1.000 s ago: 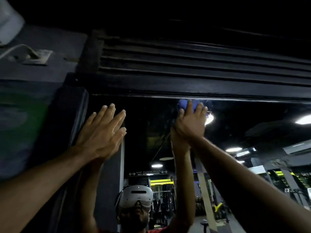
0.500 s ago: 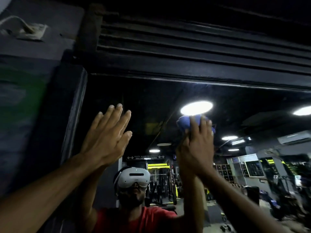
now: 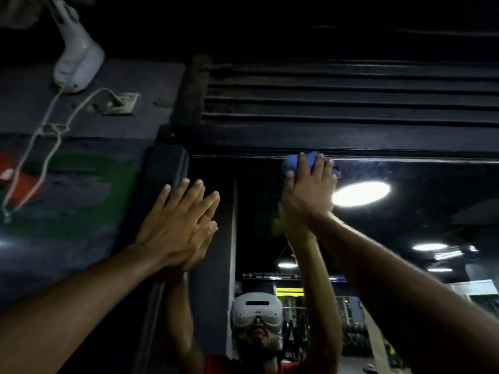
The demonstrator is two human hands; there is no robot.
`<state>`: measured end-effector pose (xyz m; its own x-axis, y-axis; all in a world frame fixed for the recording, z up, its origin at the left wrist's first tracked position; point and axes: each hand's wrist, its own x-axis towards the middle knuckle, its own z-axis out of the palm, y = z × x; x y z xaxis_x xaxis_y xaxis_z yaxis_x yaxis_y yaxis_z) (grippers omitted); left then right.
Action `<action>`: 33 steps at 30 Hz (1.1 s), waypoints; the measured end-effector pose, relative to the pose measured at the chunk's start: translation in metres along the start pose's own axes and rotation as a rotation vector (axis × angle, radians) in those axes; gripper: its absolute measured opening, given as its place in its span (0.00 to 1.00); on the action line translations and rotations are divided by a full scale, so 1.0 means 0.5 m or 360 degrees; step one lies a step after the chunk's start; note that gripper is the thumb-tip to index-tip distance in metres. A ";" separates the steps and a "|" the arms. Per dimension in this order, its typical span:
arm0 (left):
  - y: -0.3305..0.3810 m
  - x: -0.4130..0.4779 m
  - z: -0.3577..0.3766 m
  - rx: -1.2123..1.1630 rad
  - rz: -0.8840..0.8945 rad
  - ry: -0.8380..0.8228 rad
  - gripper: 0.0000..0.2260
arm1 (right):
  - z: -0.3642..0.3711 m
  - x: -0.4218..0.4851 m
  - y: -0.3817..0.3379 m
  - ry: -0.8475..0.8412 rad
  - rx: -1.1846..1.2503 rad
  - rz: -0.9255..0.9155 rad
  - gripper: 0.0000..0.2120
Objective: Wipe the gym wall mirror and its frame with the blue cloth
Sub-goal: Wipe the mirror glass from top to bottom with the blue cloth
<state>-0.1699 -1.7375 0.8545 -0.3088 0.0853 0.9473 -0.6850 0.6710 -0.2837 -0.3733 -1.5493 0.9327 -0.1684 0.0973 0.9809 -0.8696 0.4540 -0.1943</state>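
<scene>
— What's moved?
— Item one: right hand [image 3: 307, 193] with the blue cloth [image 3: 291, 161]. Half a second ago it was lower on the glass, under the reflected ceiling lamp [image 3: 360, 194]. Now it is up at the top frame bar [image 3: 378, 143], and the cloth touches the bar's lower edge.
— Grip?
— Fingers spread and bent over the bunched cloth, with blue showing between and above them. The palm pushes it against the mirror [image 3: 418, 228], and the forearm rises steeply toward the bar.
— Item two?
— Left hand [image 3: 175, 225]. It holds nothing. The fingers are straight and close together, flat on the glass below the bar's left end, much where it was. It meets its own reflection palm to palm.
— Surroundings?
— Above the bar, a dark slatted panel [image 3: 351, 99]. Down from the bar's left end runs the frame's side post [image 3: 164, 179], just beside the left hand. Beyond that end, on the painted wall, are a white device [image 3: 78, 60], a pale cord [image 3: 54, 136] hanging from it, and a small wall plate [image 3: 121, 103]. Below the bar, in the glass, a reflected white headset [image 3: 256, 311] shows between the raised arms.
— Anything in the way?
— The right hand covers most of the cloth. I can't tell how much of it lies on glass and how much on the bar.
</scene>
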 end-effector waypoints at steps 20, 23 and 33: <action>-0.209 0.017 -0.032 -0.0150 0.0105 -0.0105 0.41 | 0.090 -0.104 -0.264 -0.0152 0.0012 -0.0398 0.29; -0.223 0.016 -0.033 -0.0117 0.0156 -0.0071 0.40 | 0.082 -0.137 -0.245 -0.0289 -0.0025 -0.0767 0.29; -0.210 -0.008 -0.015 -0.0193 0.0134 -0.0026 0.35 | 0.105 -0.071 -0.313 -0.0178 -0.0099 -0.0554 0.26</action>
<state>-0.0919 -1.8028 0.8815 -0.3733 0.1336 0.9181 -0.5716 0.7463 -0.3410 -0.2553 -1.6702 0.9285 0.0800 -0.1683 0.9825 -0.8543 0.4963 0.1545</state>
